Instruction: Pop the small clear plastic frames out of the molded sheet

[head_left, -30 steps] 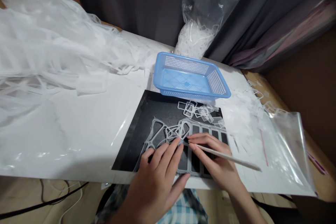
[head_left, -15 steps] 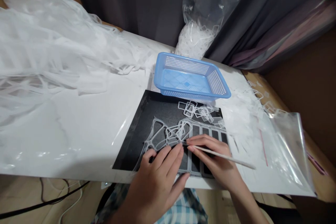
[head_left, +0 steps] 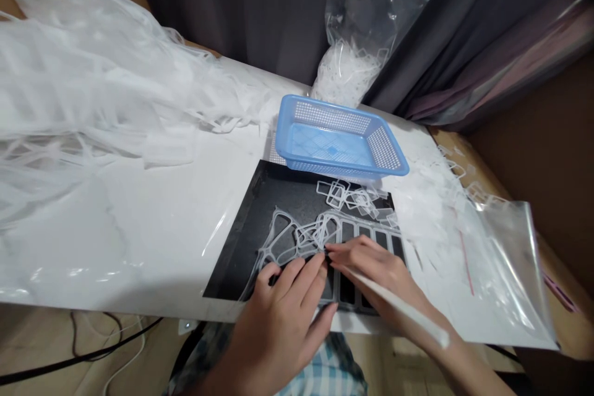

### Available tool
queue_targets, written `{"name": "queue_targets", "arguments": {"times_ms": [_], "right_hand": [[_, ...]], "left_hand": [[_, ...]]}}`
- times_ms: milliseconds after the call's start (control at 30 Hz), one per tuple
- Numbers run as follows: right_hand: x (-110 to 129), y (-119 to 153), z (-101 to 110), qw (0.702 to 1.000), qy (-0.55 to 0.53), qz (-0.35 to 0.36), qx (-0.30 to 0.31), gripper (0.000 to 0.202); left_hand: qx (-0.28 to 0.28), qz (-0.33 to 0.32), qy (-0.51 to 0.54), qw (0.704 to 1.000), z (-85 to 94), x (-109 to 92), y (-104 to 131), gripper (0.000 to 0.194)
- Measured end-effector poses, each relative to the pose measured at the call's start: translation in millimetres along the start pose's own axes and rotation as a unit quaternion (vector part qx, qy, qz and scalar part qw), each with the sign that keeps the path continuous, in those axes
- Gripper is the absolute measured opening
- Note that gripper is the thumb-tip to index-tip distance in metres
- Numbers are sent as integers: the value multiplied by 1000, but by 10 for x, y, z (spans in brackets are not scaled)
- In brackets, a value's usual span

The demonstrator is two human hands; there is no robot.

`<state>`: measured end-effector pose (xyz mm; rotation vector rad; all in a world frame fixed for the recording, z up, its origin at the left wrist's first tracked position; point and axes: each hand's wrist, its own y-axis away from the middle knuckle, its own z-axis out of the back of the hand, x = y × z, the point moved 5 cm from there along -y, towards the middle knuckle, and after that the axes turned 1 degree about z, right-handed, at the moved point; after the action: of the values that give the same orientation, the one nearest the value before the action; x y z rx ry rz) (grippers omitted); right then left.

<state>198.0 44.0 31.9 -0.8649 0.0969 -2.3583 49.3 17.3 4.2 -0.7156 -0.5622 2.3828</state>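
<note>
My left hand [head_left: 285,315] lies over a translucent plastic sheet of joined rectangular frames [head_left: 371,226], its fingers stretched and pressing down. The sheet's left part is twisted and bunched; its right part lies flat on a black mat [head_left: 236,247]. In a pen-like grip, my right hand [head_left: 378,272] holds a slim white-handled tool [head_left: 408,312]. Fingers hide the tool's tip, so its kind cannot be told. Both hands' fingertips are close together at the sheet. Beyond them, several loose small rectangular frames [head_left: 341,193] lie in a heap on the mat.
A blue plastic basket [head_left: 401,167] stands behind the mat. Against the dark curtain leans a clear zip bag [head_left: 348,71] of white pieces. A large pile of white plastic webbing [head_left: 116,80] covers the back left. Clear plastic bag material [head_left: 503,260] and scattered frames lie on the right.
My right hand has rolled over slightly, and the tool's back end has swung down toward my wrist. My left hand has stayed almost in place on the sheet.
</note>
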Motion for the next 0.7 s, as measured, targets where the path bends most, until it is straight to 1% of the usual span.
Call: {"name": "queue_targets", "arguments": {"times_ms": [67,200,267,367,533,633,700], "right_hand": [[54,27,-27,997,64,37,-8,19],[15,78,-100,991,128,30,11,23],[-12,83,-117,989,139,48,18,22],[-42,65,-106,987,140,72,15,22],[-76,63,-94,988,145,52,-13,20],[-59,102,-135,985,160,66,-15,18],[-34,103,-124,983,165,72,-20,18]], "left_hand": [[2,0,0,1000,-5,-1,5,30],[11,1,-3,1000,-1,-6,18,32],[17,7,-2,1000,3,-5,22,32],[18,12,-4,1000,5,-7,31,31],[23,8,-23,999,1,-20,37,28],[19,9,-28,999,15,-27,27,28],[16,10,-30,999,22,-30,24,29]]}}
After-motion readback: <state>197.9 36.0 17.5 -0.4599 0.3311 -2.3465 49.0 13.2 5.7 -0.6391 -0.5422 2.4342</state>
